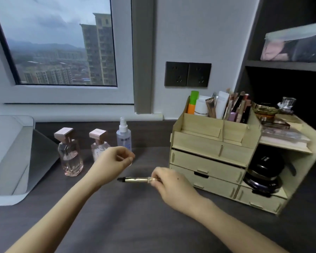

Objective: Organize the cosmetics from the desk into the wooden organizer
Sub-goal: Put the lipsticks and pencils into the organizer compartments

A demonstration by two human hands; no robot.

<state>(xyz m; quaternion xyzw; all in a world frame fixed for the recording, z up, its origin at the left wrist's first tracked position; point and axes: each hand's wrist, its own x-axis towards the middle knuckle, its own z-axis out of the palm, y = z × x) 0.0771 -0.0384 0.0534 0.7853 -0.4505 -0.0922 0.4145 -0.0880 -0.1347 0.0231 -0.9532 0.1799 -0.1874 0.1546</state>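
Note:
My right hand (169, 183) grips a slim gold cosmetic pen (135, 179) by one end; it lies level above the desk with its black tip pointing left. My left hand (115, 159) hovers just left of it, fingers curled loosely, and I cannot make out anything held in them. The wooden organizer (208, 157) stands to the right, its top compartments crowded with tubes and brushes, its drawers pushed in. On the desk behind my left hand stand two pink perfume bottles (70, 156) (98, 143) and a clear spray bottle (124, 134).
A white laptop stand or device (9, 156) takes up the left of the dark desk (135, 216). Black round compacts (264, 170) sit in the organizer's open right shelf. A window, wall sockets (188, 74) and a dark shelf unit are behind.

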